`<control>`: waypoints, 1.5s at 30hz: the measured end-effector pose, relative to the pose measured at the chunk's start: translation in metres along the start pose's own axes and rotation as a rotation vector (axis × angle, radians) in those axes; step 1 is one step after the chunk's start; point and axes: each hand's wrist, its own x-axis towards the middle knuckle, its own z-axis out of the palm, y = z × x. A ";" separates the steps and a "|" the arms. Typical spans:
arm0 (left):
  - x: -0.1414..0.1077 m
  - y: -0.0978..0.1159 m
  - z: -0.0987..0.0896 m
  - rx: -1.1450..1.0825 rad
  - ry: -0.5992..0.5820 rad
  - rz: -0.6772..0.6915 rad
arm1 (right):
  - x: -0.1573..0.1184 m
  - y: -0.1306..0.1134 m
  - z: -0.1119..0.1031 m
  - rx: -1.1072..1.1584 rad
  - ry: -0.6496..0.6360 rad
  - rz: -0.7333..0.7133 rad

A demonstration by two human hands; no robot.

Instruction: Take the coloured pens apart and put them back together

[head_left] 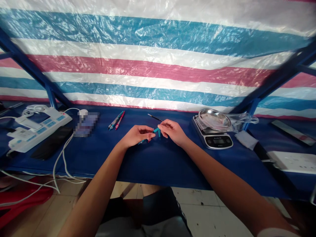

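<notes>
Both hands work close together at the middle of the blue cloth-covered worktop (168, 168). The left hand (135, 136) and the right hand (172, 131) are nearly closed, their fingertips meeting around slim teal plastic pen parts (156, 131). The parts sit in the grip, partly hidden by the fingers, so their exact number and shape are hard to make out; a small pink bit (149, 140) shows under the left fingers.

Just beyond the grip lies a thin black-tipped rod (155, 117). Further left of the grip, a pink pen and a teal pen (116, 120) lie side by side, and past them is a pixelated, unreadable patch (86, 124). Well left of the grip sits a white power strip (37, 131) with white cables (59, 161).

To the right of the grip, a shallow round steel dish (214, 119) rests on a black-and-silver digital kitchen scale (212, 138). Glare hides whether anything lies in the dish. A crumpled clear plastic bag (243, 120) touches its right side. The scale's display is too small to read.
</notes>
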 end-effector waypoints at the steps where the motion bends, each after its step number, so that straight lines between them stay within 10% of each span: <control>1: 0.000 -0.001 -0.001 0.009 -0.002 -0.006 | 0.000 -0.001 0.001 -0.027 0.009 0.010; 20: 0.000 0.002 -0.001 0.018 -0.001 0.012 | -0.001 -0.003 0.003 -0.109 0.049 0.053; 28: 0.000 0.014 -0.007 -0.536 0.152 0.109 | 0.000 -0.008 0.006 -0.105 0.170 0.068; 45: 0.013 -0.010 0.004 -0.340 0.230 0.102 | 0.004 0.004 0.000 -0.030 0.006 0.067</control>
